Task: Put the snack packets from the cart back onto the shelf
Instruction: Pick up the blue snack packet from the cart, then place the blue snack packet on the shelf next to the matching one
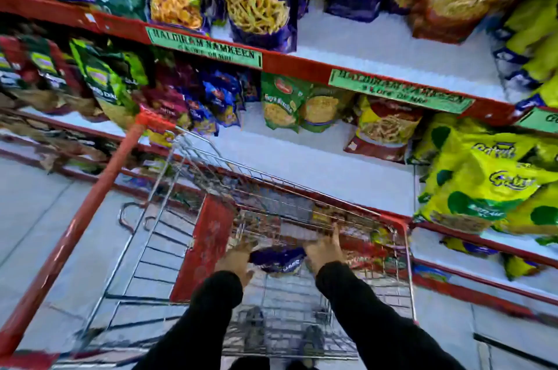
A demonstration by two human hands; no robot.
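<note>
Both my hands reach down into a wire shopping cart [187, 194] with red trim. My left hand [237, 261] and my right hand [324, 249] sit on either side of a purple snack packet [279, 261] and press against its ends; the frame is blurred, so the exact grip is unclear. More packets, red and yellow [368, 249], lie in the cart to the right of my right hand. The shelf [377, 46] above has a bare white stretch between purple packets [259, 4] and yellow ones [534, 46].
The cart's red handle bar [90, 209] runs diagonally at the left. A red flap [208, 246] stands inside the cart beside my left hand. Lower shelves hold green, red and yellow packets [483, 176], with a bare white stretch [317, 167] in the middle shelf. Grey floor lies left.
</note>
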